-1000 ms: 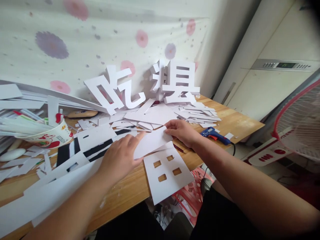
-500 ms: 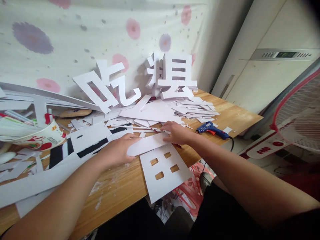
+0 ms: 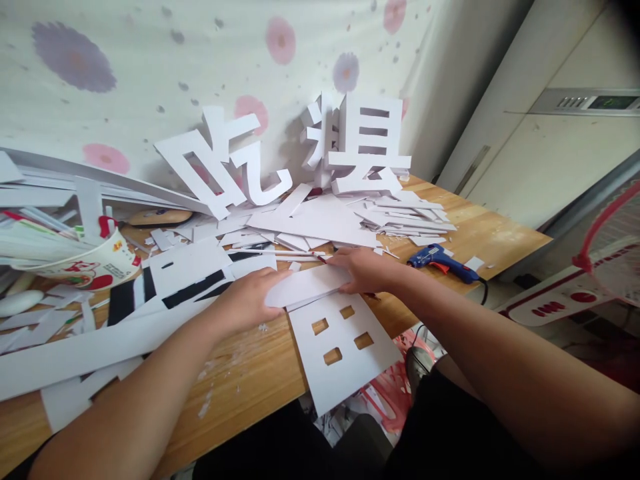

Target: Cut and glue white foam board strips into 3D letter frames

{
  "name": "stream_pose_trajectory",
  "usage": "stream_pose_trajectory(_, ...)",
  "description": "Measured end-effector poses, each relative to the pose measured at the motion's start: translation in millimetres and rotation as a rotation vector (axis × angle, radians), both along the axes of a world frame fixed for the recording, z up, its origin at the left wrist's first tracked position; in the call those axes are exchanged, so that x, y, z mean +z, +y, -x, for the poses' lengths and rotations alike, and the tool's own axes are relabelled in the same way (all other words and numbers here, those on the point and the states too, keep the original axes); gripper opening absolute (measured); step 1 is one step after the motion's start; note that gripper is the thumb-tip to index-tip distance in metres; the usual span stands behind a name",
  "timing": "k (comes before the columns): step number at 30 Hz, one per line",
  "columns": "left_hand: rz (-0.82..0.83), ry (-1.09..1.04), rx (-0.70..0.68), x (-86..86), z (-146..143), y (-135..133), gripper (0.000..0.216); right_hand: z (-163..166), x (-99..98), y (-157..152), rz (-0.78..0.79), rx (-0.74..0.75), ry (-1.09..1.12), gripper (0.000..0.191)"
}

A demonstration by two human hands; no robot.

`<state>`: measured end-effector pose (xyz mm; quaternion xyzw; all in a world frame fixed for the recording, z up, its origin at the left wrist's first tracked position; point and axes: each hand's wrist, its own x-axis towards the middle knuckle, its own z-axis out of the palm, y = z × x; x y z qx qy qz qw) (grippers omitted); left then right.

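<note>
Between my hands is a white foam board strip (image 3: 307, 284), tilted, each end gripped by one hand. My left hand (image 3: 255, 297) closes on its left end, and my right hand (image 3: 363, 270) closes on its right end. Just below the strip lies a white foam board panel (image 3: 347, 367) with several rectangular cutouts, its near corner sticking out past the table edge. A blue glue gun (image 3: 443, 261) rests to the right of my right hand. Thin white sticks (image 3: 290, 253) lie behind the strip.
White foam board characters (image 3: 373, 143) stand at the back against a patterned curtain. Stacked scraps (image 3: 405, 217) lie before them. A paper bucket (image 3: 103, 263) of offcuts stands at left, near a long white strip (image 3: 100, 347). Wooden table (image 3: 240, 387); pink racket (image 3: 610, 227) at right.
The camera view has shifted, so the scene sits farther right in the picture. Both hands still hold the strip above the panel, with little change in their grip.
</note>
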<state>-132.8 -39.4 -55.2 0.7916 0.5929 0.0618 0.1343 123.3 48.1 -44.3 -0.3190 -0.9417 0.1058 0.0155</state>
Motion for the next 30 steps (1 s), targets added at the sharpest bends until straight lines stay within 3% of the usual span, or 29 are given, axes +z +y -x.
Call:
stream_pose_trajectory(11, -0.063, -0.038, -0.008, -3.8, 1, -3, 0.066, -4, -8.6, -4, -0.039, -0.001, 0.107, 0.053)
stream_pose_trajectory(18, -0.04, -0.02, 0.05, 4.9, -4, -5, 0.071, -9, -4.4, -8, -0.087, -0.017, 0.194, 0.064)
stream_pose_trajectory(25, -0.162, -0.077, 0.066, 11.6, -3, -10, 0.067, -17, 13.8, -15, -0.051, 0.03, 0.553, 0.063)
stream_pose_trajectory(30, -0.257, -0.152, 0.049, 21.2, 2, -15, 0.058, -17, 12.2, -23, -0.066, 0.01, 0.7, 0.059)
